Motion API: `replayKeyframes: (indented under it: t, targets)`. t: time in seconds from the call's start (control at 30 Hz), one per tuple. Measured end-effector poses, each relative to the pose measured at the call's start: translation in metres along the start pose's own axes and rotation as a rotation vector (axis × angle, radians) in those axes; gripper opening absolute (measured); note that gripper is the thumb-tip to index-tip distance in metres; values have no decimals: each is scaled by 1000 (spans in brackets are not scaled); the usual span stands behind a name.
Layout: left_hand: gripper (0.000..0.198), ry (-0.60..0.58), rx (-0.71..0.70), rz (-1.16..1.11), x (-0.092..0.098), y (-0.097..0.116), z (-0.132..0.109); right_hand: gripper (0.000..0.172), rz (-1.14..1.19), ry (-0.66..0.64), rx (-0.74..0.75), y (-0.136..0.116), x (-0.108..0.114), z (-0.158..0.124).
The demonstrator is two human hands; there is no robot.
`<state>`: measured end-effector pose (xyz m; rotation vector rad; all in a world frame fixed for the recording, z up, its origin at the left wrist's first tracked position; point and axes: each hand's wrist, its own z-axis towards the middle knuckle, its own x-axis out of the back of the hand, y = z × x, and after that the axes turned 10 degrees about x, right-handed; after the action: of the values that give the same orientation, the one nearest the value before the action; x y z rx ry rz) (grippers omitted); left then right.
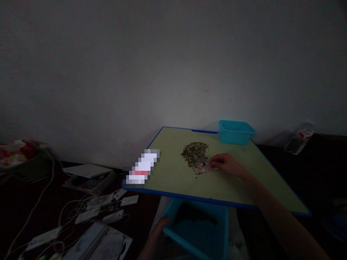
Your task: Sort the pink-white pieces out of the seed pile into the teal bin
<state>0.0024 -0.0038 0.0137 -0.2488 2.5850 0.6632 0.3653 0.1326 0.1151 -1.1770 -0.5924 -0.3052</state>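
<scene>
My right hand rests low over the table, fingertips pinched together at the edge of some small pink and white pieces. Whatever is between those fingertips is too small to make out. Just behind lies a spread pile of small brown grain-like bits. Below the front edge, my left hand grips the left rim of a blue plastic basin. Dark material lies inside that basin, too dim to name.
A second blue basin stands at the table's back right corner. A blurred-out bright phone-like object lies on the left edge. Power strips, cables and a white box crowd the lower left. A clear plastic container is at right.
</scene>
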Motion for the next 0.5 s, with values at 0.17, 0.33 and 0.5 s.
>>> replayKeyframes:
  t: [0.17,0.33,0.5]
  targets:
    - [78,-2,14,-24,4,-1,6,18,-51,5,64,-3,-4,0]
    - [79,5,15,-24,0,1,1,20,-67,8,91,0,-3,0]
    - [81,30,36,-51,-4,3,-3,20,-99,31,106,0,3,0]
